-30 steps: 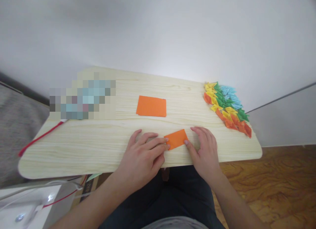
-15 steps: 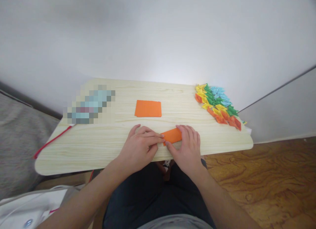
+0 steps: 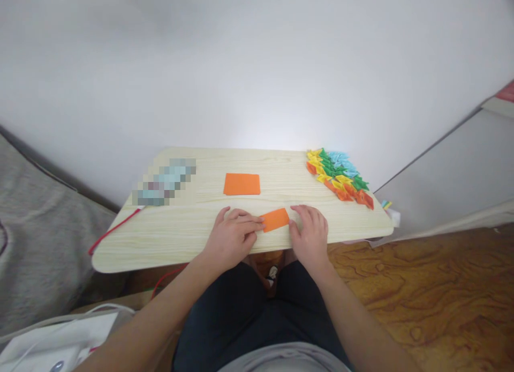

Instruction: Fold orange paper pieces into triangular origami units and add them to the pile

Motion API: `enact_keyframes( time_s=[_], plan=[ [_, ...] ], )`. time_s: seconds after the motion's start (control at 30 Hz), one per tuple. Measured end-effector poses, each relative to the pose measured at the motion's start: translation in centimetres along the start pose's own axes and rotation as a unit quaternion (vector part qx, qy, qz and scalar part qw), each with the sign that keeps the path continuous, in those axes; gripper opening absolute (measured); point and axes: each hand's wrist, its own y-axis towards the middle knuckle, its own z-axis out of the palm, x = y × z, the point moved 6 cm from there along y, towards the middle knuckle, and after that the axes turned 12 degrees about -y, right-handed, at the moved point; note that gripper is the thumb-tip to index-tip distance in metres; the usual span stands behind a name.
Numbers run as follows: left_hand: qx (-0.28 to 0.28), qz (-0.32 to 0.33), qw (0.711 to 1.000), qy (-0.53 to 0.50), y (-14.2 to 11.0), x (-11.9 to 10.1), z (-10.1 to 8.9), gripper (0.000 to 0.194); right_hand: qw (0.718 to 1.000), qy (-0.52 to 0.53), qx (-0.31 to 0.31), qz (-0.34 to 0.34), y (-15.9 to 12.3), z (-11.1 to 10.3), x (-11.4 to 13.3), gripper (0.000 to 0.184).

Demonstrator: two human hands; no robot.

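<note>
A small folded piece of orange paper (image 3: 275,220) lies slightly tilted on the table near its front edge. My left hand (image 3: 232,235) holds the paper's left end down with the fingertips, its other fingers bent beside it. At the paper's right end is my right hand (image 3: 311,233), its thumb beside the corner and its fingers apart from the thumb, with nothing gripped. Behind the hands rests a neat stack of orange paper sheets (image 3: 242,184).
Several folded paper pieces (image 3: 337,174) in yellow, green, blue and orange cover the table's back right. A blurred-out, pale blue object (image 3: 166,183) with a red cable (image 3: 114,230) lies at the left. A white wall (image 3: 257,83) rises behind the pale wooden table (image 3: 160,243).
My right hand moved along the paper to its left end, then drew back to the right end. My left hand stayed on the paper. The view has shifted.
</note>
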Motion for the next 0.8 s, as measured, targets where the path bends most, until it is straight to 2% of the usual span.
enact_keyframes(
  time_s=[0.17,0.23,0.43,0.63,0.7,0.8],
  plan=[
    [-0.024,-0.005,1.000,0.014,-0.9,-0.2,0.6,0.037,0.997,0.007,0.013,-0.075,-2.1,-0.2,3.6,0.034],
    [-0.030,-0.007,0.999,0.015,-1.1,-0.1,0.7,0.038,0.995,0.007,0.018,-0.095,-3.2,-0.2,4.2,0.039],
    [-0.037,-0.009,0.999,0.008,-0.9,0.2,0.5,0.043,0.989,-0.031,0.059,-0.128,-4.8,0.2,3.9,0.061],
    [-0.043,0.003,0.999,0.006,-0.6,-0.1,0.1,0.046,0.988,-0.021,0.043,-0.149,-5.0,0.8,3.6,0.075],
    [-0.049,0.009,0.999,0.009,-0.8,-0.4,0.0,0.045,0.987,-0.016,0.031,-0.156,-5.1,0.9,3.5,0.075],
    [-0.062,0.024,0.998,0.019,-1.4,-1.3,-0.2,0.043,0.986,-0.005,0.011,-0.165,-5.4,0.7,3.3,0.067]
  ],
)
